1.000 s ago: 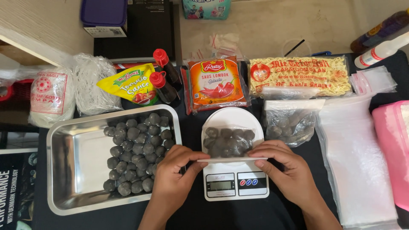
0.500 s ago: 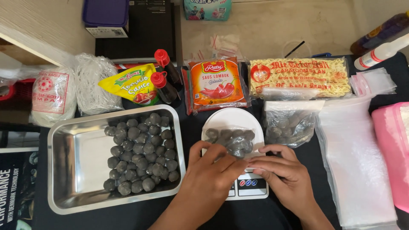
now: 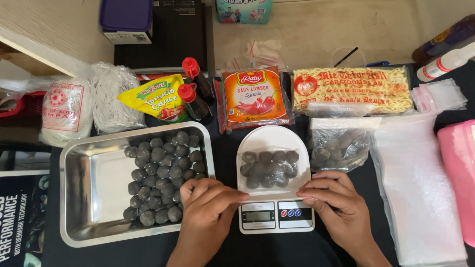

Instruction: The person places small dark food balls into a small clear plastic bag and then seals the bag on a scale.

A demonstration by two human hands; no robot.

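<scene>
A small clear plastic bag of dark round meatballs (image 3: pixel 268 168) lies on the white plate of a digital kitchen scale (image 3: pixel 275 215). My left hand (image 3: pixel 208 205) pinches the near left end of the bag's edge. My right hand (image 3: pixel 339 200) pinches the near right end. Both sets of fingertips rest at the plate's front rim, just above the scale's display. A steel tray (image 3: pixel 89 198) to the left of my left hand holds several loose meatballs (image 3: pixel 163 173) piled on its right side.
A second filled bag of meatballs (image 3: pixel 339 146) lies right of the scale, beside a stack of empty clear bags (image 3: pixel 418 193) and a pink container (image 3: pixel 457 163). Sauce packets (image 3: pixel 255 96), two red-capped bottles (image 3: pixel 193 96), yellow noodles (image 3: pixel 354 89) and white noodle bundles (image 3: pixel 106 96) line the back.
My left hand slid right along the bag's near edge until it met my right hand, then drew back to the left end. The bag now lies flat on the plate.
</scene>
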